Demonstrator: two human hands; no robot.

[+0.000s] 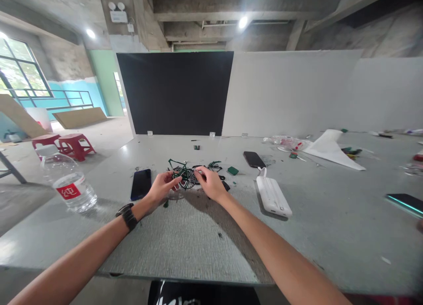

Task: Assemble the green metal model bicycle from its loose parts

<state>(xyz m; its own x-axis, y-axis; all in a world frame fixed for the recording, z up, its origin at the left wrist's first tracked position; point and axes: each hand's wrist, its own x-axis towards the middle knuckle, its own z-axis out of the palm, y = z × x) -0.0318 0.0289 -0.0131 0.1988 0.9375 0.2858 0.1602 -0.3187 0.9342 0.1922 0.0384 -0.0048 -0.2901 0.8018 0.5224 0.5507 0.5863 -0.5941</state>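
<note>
Forearms (89, 245) stretch to twelve o'clock, where the left hand (163, 184) pinches a green model bicycle (185, 173), best steadied lightly to spare its spokes (188, 180), while whatever the right hand's (210, 184) curled fingers grip is unclear.

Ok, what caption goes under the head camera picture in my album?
Left hand and right hand at a little green model bicycle over a grey table.

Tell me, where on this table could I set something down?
The widest bare patch lies between the white power bank and the lit-edged gadget at far right. Another lies between the forearms, bar some specks. It's crowded around the left hand and right hand: small bicycle, loose pieces.
</note>
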